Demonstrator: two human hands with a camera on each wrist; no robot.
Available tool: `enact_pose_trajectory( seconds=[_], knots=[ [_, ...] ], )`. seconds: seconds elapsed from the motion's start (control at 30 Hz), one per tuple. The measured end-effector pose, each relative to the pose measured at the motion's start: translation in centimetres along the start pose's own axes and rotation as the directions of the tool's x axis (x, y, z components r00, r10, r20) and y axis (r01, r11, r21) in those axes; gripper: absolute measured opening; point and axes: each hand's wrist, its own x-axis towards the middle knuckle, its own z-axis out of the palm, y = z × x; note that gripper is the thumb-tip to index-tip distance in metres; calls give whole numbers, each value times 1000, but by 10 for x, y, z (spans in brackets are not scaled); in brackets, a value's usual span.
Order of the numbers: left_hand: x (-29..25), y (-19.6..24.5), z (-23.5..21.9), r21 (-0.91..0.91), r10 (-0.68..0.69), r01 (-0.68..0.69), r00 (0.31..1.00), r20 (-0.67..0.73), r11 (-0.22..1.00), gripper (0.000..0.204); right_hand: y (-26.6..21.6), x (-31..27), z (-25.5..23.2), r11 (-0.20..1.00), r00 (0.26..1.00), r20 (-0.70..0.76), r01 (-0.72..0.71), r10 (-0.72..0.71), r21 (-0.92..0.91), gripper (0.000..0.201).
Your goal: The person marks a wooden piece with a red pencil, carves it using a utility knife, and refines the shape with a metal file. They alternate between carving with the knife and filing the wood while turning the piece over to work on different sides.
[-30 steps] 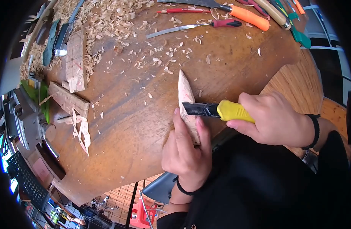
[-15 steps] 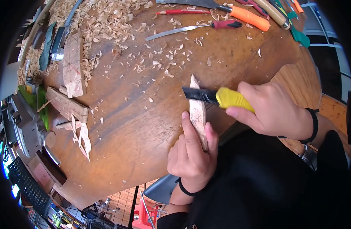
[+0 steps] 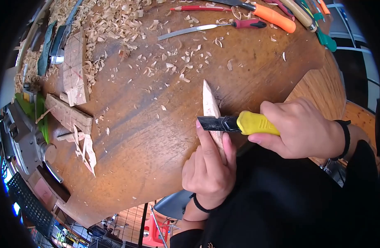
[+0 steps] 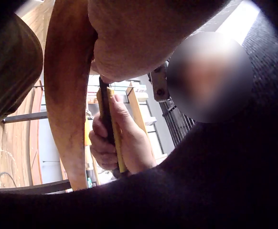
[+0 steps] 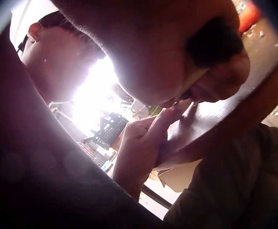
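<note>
A: Report the left area.
B: A marked board (image 3: 75, 70) lies on the table (image 3: 132, 165), beside wood shavings (image 3: 111, 25).
A: Left grip and wood position?
B: The left hand (image 3: 209, 173) grasps the near end of the pointed wood (image 3: 210, 103) between fingers and thumb, over the table.
A: Knife position and right grip?
B: The blade of the knife (image 3: 256, 124) crosses the wood near the left forefinger. The right hand (image 3: 297, 129) is clenched round the yellow handle.
</note>
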Motion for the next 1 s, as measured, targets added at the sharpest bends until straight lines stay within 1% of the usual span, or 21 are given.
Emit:
enact_pose_trajectory(
  seconds=[0.03, 0.07, 0.13, 0.17, 0.3, 0.37, 0.4, 0.47, 0.5, 0.57, 0.73, 0.8, 0.9, 0.93, 1.0],
  knots=[
    [0, 0, 0, -4, 2, -2, 1000, -7, 1000, 50, -1, 3, 2, 999, 997, -75, 36, -36, -2, 49],
    [1, 0, 0, -4, 4, -4, 1000, -9, 1000, 50, 0, 10, 4, 999, 996, -78, 36, -36, -3, 49],
    [2, 0, -3, 18, 64, -64, 998, 17, 998, 49, 5, 24, 5, 990, 967, -249, -83, 52, -115, 49],
    [3, 8, -9, -22, -39, 40, 998, 56, 999, 42, 9, 26, 3, 991, 973, -230, -54, 25, -120, 49],
    [3, 8, -9, -50, -58, 62, 995, 84, 997, 42, 13, 19, 5, 996, 973, -231, -42, 24, -76, 49],
    [3, 7, -6, -61, -55, 57, 998, 35, 997, 39, 11, 9, 5, 1000, 991, -131, 16, -16, 1, 50],
    [2, 5, -5, -63, -59, 61, 998, 36, 996, 39, 11, 4, 6, 1000, 992, -126, 16, -16, 0, 50],
    [0, 0, -3, -33, 33, -33, 999, 10, 999, 44, 11, -5, 8, 994, 999, -35, 23, -19, 110, 51],
    [0, -1, -3, -34, 31, -31, 999, 12, 999, 44, 8, -7, -1, 997, 994, 104, -31, 23, 73, 45],
    [1, 0, -3, -14, 41, -41, 999, 6, 999, 43, 8, -7, -3, 998, 994, 107, -23, 16, 61, 45],
    [0, -1, -6, -39, 43, -42, 999, 25, 998, 41, 2, 2, -4, 1000, 995, 102, -8, 5, 30, 45],
    [1, -1, -6, -59, 41, -39, 999, 25, 997, 40, 1, 6, 2, 999, 999, -31, 34, -34, 8, 50],
    [2, 0, -6, -59, 41, -41, 999, 15, 997, 38, -3, 9, 4, 999, 998, -54, 28, -27, 22, 50],
    [3, 1, -8, -53, 23, -21, 999, 33, 998, 38, -4, 10, 5, 999, 998, -57, 30, -28, 23, 50],
    [4, 3, -8, -47, 9, -7, 999, 47, 999, 38, -5, 10, 7, 999, 994, -105, 40, -39, 6, 50]
  ],
)
